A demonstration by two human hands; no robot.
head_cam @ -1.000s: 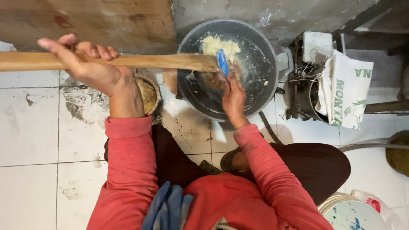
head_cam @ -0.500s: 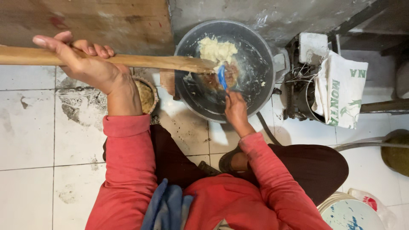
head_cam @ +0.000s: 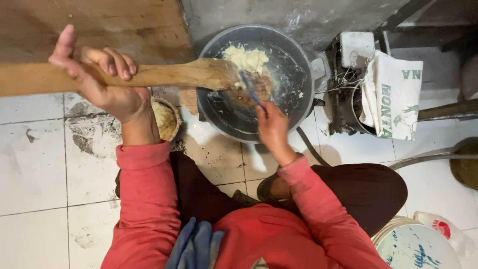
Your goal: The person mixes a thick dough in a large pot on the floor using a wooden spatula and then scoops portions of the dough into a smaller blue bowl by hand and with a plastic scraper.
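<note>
1. A long wooden paddle [head_cam: 149, 74] is gripped by the left hand [head_cam: 102, 82], fingers curled over the shaft and thumb raised; its broad blade is held level over the near left part of a large dark metal pan [head_cam: 298, 99].
2. A small blue-handled utensil [head_cam: 250, 89] is held in the closed right hand [head_cam: 271, 130], with its tip set against the paddle's blade, where brownish paste is stuck.
3. A pale yellow lump of dough [head_cam: 246, 59] is seen inside the pan, at the far side, just beyond the blade tip; smears are spread over the pan's inner wall.
4. A small round bowl [head_cam: 167, 119] with yellowish contents is placed on the tiled floor [head_cam: 45, 164], just below the left wrist and beside the pan.
5. A folded white cloth [head_cam: 391, 94] with green print is draped over a dark stand, right of the pan.
6. Red sleeves are worn on both arms.
</note>
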